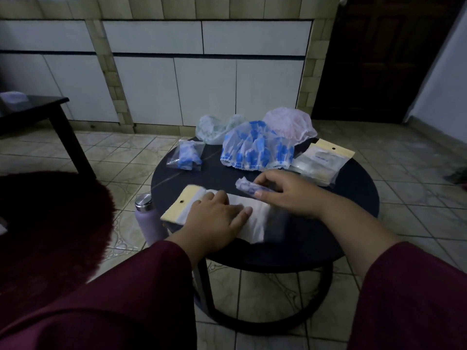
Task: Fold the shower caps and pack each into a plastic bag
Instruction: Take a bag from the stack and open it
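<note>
On the round dark table (341, 193), my left hand (214, 215) lies flat on a clear plastic bag (255, 221) with a tan header card. My right hand (285, 193) grips a rolled, folded blue-patterned shower cap (246, 186) just above the bag's right part. Behind them an unfolded blue-and-white cap (255, 150) is spread out, with a pink cap (290, 125) and a greenish cap (217, 127) at the far edge. One packed bag with a blue cap (187, 156) lies at the far left.
A stack of unused bags with tan headers (321, 162) lies at the table's right. A lilac metal-capped bottle (149, 218) stands on the tiled floor by the table's left edge. A dark red furry cushion (50, 223) is at left, a dark side table (38, 107) beyond.
</note>
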